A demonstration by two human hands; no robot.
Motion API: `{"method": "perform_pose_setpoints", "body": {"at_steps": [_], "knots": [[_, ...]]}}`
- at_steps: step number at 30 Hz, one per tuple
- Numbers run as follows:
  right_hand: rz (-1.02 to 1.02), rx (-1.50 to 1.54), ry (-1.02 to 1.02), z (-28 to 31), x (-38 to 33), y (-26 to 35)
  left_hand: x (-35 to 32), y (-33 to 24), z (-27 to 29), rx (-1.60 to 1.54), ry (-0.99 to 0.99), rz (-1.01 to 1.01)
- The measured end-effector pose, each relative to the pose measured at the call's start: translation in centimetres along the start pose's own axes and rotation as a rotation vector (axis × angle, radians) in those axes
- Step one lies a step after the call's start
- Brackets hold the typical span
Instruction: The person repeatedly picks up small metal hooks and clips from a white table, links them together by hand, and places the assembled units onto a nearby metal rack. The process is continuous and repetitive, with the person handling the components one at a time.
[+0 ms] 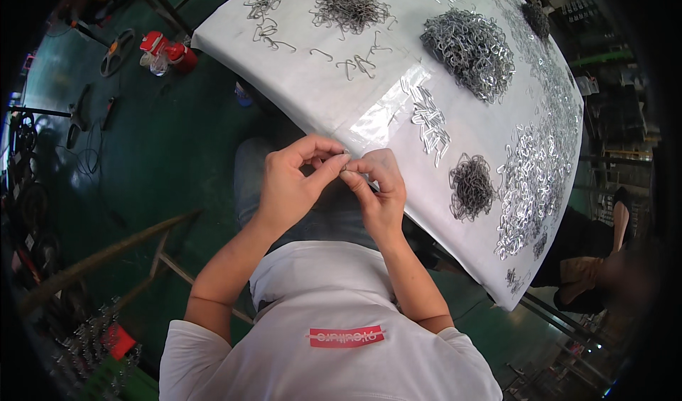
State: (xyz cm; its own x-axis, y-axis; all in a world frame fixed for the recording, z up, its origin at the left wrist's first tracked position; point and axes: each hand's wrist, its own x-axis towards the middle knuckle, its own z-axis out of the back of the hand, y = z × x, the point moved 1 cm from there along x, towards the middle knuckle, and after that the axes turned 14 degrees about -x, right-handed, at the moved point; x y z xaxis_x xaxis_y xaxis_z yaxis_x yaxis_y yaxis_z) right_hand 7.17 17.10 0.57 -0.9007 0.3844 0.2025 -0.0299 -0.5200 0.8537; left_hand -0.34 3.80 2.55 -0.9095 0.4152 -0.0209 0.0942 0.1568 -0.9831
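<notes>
Just off the near edge of a white-covered table (298, 81), my two hands meet fingertip to fingertip above my lap. My left hand (295, 174) pinches with thumb and forefinger, and my right hand (381, 188) pinches against it from the other side. Between the fingertips is something tiny and greyish, too small and covered to name. Closest to the hands on the tabletop lie a strip of shiny clear plastic (380, 120) and a loose scatter of silver metal links (430, 125). A tangled pile of dark wire pieces (472, 188) sits to their right.
A large heap of metal links (469, 53) and a pile of thin wire hooks (348, 7) stand farther back. Silver links (529, 181) spread along the right side. Another person (593, 273) is at the far right. Red containers (170, 53) stand left of the table.
</notes>
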Motion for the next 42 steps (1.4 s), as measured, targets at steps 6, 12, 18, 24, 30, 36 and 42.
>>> {"method": "perform_pose_setpoints", "body": {"at_steps": [6, 12, 18, 24, 30, 36, 42], "knots": [[-0.058, -0.058, 0.109, -0.1, 0.9, -0.4, -0.1, 0.7, 0.8, 0.062, -0.002, -0.186], [-0.081, -0.214, 0.084, -0.4, 8.4, -4.5, -0.6, 1.2, 1.3, 0.074, -0.047, -0.236], [-0.096, -0.78, 0.08, -3.8, 18.1, -7.4, -1.5, 0.7, 1.1, 0.071, -0.076, -0.247], [-0.05, -0.932, 0.147, -3.5, 20.4, -8.2, -1.9, 0.9, 1.0, 0.061, -0.062, -0.267], [-0.139, -0.887, 0.263, 0.2, 21.5, -8.8, -2.2, 1.3, 0.8, 0.058, -0.07, -0.253], [-0.106, -1.091, 0.425, -2.5, 20.8, -8.4, -2.4, 1.2, 0.0, 0.041, -0.067, -0.253], [-0.163, -0.886, 0.344, 0.2, 18.8, -9.8, -2.4, 1.7, -0.4, 0.011, -0.054, -0.25]]}}
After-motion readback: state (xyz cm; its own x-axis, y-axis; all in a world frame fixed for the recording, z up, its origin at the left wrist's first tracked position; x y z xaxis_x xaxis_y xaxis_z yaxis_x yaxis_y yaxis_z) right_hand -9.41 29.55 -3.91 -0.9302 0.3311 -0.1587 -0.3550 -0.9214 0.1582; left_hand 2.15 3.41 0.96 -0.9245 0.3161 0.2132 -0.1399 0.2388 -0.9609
